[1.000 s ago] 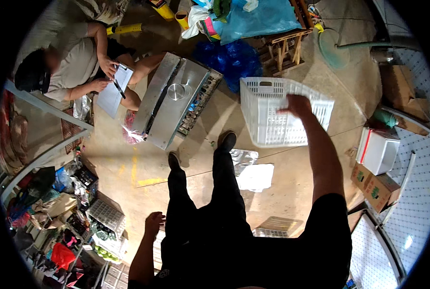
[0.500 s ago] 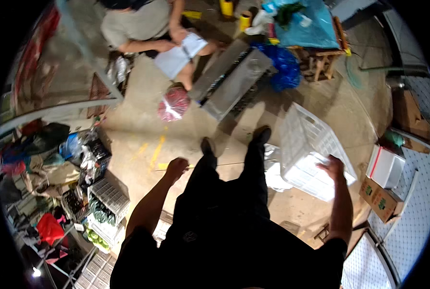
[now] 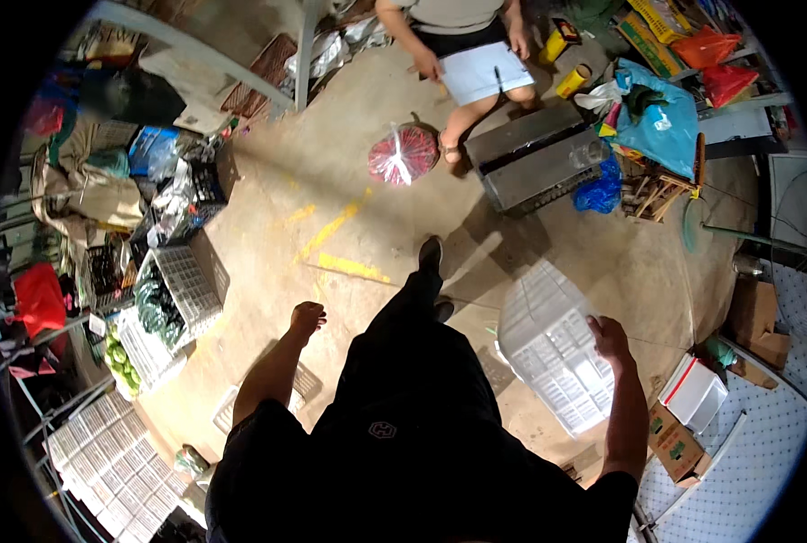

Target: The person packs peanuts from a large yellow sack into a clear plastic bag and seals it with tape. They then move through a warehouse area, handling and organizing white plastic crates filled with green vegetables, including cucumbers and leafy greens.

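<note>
My right hand [image 3: 610, 338] grips the upper edge of a white slatted plastic crate [image 3: 548, 348], which hangs tilted beside my right leg. The fingertips are partly hidden behind the crate's edge. My left hand [image 3: 308, 322] hangs at my left side with its fingers curled in and nothing seen in them. Ahead on the floor lies a clear plastic bag of red produce [image 3: 403, 156]. A seated person with a white sheet and pen [image 3: 487, 72] on the lap is just beyond it.
A dark metal box [image 3: 539, 158] stands ahead right, near a blue bag [image 3: 598, 185] and a wooden stand [image 3: 661, 195]. On the left are a crate of dark green vegetables [image 3: 159, 303] and stacked white crates [image 3: 118, 466]. Cardboard boxes [image 3: 678, 443] line the right.
The view has turned, so the person and red bag now appear farther right. The crate has swung closer to my right leg, still in my right hand. My feet have shifted in a step.
</note>
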A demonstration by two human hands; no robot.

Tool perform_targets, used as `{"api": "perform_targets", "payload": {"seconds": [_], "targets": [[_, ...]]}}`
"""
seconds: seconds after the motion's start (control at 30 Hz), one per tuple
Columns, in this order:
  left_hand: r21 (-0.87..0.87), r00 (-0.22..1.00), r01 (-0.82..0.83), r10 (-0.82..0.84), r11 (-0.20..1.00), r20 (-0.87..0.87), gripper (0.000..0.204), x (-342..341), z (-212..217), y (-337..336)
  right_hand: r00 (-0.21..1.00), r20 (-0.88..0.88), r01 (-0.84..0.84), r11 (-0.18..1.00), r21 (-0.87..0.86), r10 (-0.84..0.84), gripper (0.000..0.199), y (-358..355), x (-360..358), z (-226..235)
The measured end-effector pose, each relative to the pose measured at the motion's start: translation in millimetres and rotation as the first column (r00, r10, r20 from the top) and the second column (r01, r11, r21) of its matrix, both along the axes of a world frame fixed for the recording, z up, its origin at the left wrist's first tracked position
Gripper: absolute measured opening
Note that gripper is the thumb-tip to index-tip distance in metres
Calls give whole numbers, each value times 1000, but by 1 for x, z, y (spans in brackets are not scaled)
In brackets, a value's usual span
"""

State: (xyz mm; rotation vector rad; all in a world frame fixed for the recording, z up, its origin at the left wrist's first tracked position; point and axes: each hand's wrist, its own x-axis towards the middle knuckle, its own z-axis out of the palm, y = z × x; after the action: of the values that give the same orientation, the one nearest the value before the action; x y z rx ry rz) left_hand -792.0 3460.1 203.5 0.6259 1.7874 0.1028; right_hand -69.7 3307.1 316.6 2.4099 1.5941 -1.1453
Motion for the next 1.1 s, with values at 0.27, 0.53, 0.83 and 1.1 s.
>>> {"api": "perform_targets", "payload": {"seconds": [0.27,0.53,0.83,1.1], "targets": [[235,992,107,-120,966,44,22,-29,32,-55,985,-173,4,1000,-10,-5,55,30,-153,11],[177,855,-87,-18,980,519,65,35,114,-6,944,-319,-34,985,171,88,53,141,-291,63],[248,842,-307,140,919,521,75,-28,119,79,910,-349,-141,958,248,224,44,319,-471,83],[261,722,-550,295,793,626,55,-138,103,208,724,-600,-438,899,-17,342,76,425,-573,50]]}}
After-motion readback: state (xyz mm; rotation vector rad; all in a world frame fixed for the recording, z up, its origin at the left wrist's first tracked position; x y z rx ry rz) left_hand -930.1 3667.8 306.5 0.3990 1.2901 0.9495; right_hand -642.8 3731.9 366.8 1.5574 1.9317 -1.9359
